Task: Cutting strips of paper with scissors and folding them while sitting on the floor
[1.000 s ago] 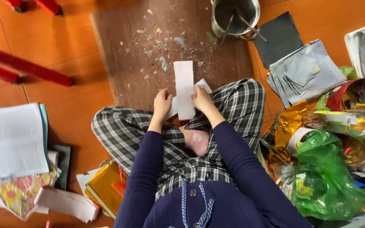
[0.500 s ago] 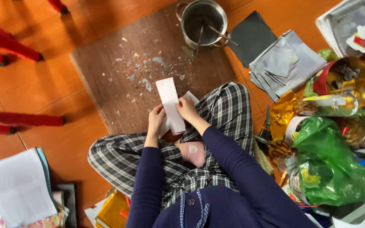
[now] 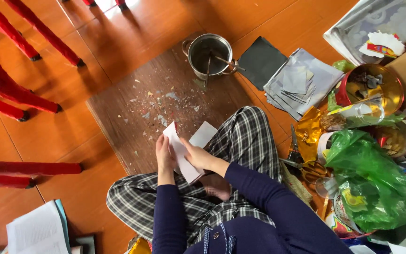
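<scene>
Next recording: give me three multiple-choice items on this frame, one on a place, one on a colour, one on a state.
1. Where is the metal pot?
A. on the brown board's far edge
B. on the person's lap
C. inside the green bag

2. What colour is the plastic bag?
A. blue
B. green
C. white

3. How is the white paper held?
A. left hand only
B. lying free on the floor
C. between both hands

Answers: 1 A, it stands at the top of the board. 2 B, plainly green. 3 C, the left hand and right hand both grip it.
</scene>
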